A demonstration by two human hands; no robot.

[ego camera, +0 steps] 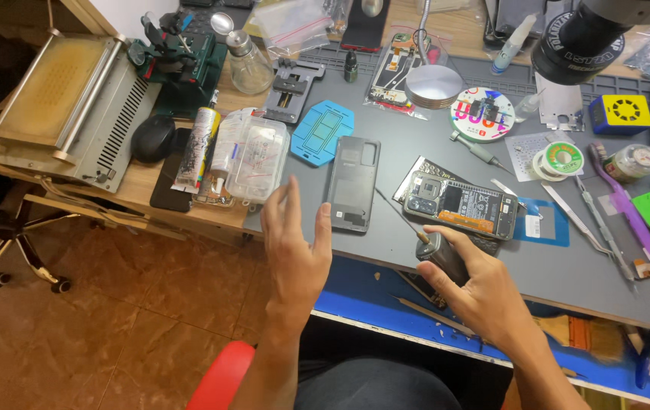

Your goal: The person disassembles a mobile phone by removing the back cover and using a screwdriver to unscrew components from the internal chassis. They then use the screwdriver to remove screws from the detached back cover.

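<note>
Gripping a dark tool [440, 254] at the mat's [416, 152] near edge, right hand [484, 292] clamped | left hand [294, 243] spread, empty (hovering) beside phone back cover [352, 184] | opened phone [460, 203] just behind tool

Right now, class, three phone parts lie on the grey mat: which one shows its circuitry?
The opened phone beside the right hand, its boards exposed; the dark back cover and blue frame show none.
</note>
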